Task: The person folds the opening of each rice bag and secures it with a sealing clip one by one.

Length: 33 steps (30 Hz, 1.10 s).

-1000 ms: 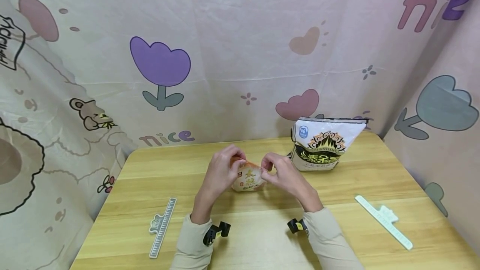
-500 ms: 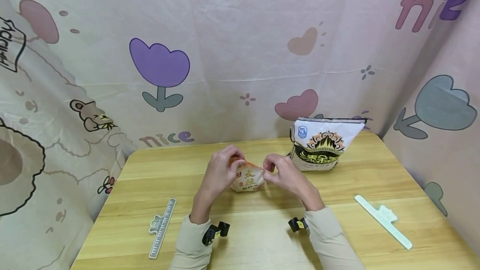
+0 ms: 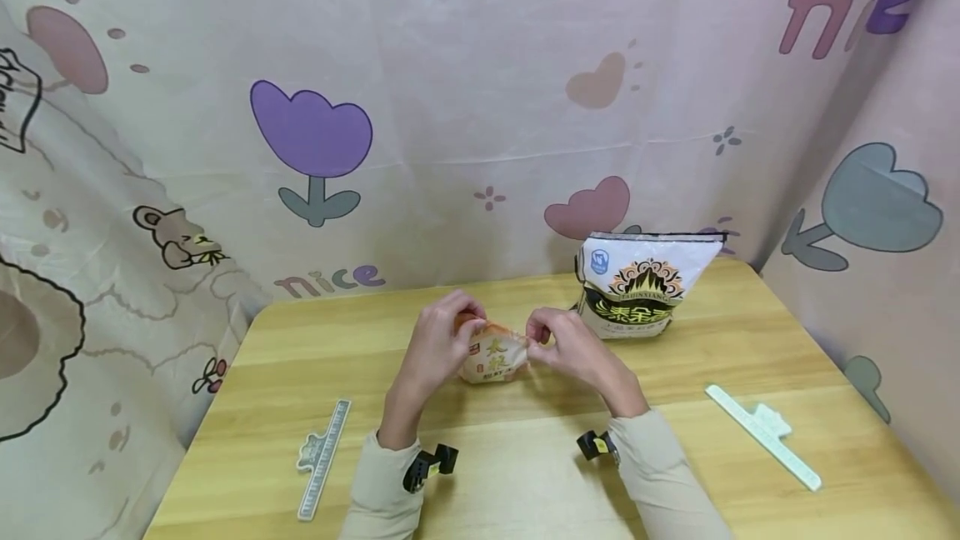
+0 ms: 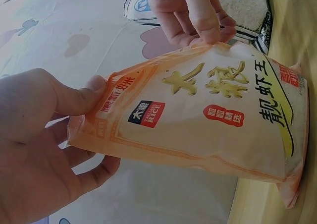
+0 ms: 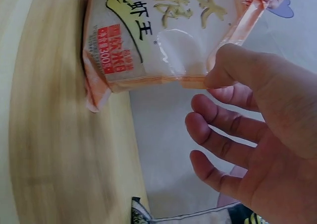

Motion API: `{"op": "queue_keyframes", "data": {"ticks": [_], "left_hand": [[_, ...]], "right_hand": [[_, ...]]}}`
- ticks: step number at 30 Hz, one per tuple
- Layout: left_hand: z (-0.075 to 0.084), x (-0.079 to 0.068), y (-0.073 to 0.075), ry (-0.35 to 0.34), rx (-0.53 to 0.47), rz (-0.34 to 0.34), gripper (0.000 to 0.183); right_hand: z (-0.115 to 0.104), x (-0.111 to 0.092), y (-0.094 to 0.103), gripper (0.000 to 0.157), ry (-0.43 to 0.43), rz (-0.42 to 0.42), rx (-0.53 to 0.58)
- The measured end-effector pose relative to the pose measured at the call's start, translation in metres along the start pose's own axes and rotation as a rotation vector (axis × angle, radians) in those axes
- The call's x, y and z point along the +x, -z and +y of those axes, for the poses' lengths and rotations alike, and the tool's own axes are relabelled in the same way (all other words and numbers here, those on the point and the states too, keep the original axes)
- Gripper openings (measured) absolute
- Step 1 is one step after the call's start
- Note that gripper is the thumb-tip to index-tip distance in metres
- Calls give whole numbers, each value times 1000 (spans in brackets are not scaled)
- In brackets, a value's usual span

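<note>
A small orange and white rice bag point(image 3: 492, 363) stands upright on the wooden table, its gold and black lettering plain in the left wrist view. My left hand point(image 3: 442, 342) pinches its upper left corner between thumb and fingers. On the opposite side, my right hand point(image 3: 576, 350) pinches the orange edge with thumb and index finger. The other right fingers curve loosely away from the rice bag point(image 5: 168, 40) in the right wrist view. The bag's back is hidden, and I cannot tell whether its top is sealed.
A bigger white and black rice bag point(image 3: 637, 283) stands at the back right. A grey ruler-shaped clip point(image 3: 324, 461) lies on the table point(image 3: 525, 473) at left, a mint one point(image 3: 765, 436) at right. A patterned curtain point(image 3: 450, 123) hangs behind.
The head view has shifted slightly. Both hands keep their pinch on the rice bag, with hardly any movement.
</note>
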<state>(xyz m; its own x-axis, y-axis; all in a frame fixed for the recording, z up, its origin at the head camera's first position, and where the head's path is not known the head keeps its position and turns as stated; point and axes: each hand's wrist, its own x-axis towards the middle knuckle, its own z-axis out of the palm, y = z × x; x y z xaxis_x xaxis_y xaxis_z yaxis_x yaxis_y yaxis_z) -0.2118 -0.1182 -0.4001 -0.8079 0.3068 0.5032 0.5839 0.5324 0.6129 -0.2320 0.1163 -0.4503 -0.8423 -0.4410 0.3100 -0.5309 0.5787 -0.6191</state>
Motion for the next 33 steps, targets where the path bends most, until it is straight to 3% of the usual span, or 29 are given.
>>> {"op": "queue_keyframes", "data": {"ticks": [3, 13, 33], "left_hand": [[0, 1, 1, -5, 3, 4, 13], [-1, 0, 0, -49, 61, -6, 7], [-6, 2, 6, -50, -16, -28, 5]], "right_hand": [[-5, 2, 0, 14, 36, 30, 7], [-31, 13, -14, 5, 276, 211, 38], [-34, 14, -18, 5, 283, 239, 15]]}}
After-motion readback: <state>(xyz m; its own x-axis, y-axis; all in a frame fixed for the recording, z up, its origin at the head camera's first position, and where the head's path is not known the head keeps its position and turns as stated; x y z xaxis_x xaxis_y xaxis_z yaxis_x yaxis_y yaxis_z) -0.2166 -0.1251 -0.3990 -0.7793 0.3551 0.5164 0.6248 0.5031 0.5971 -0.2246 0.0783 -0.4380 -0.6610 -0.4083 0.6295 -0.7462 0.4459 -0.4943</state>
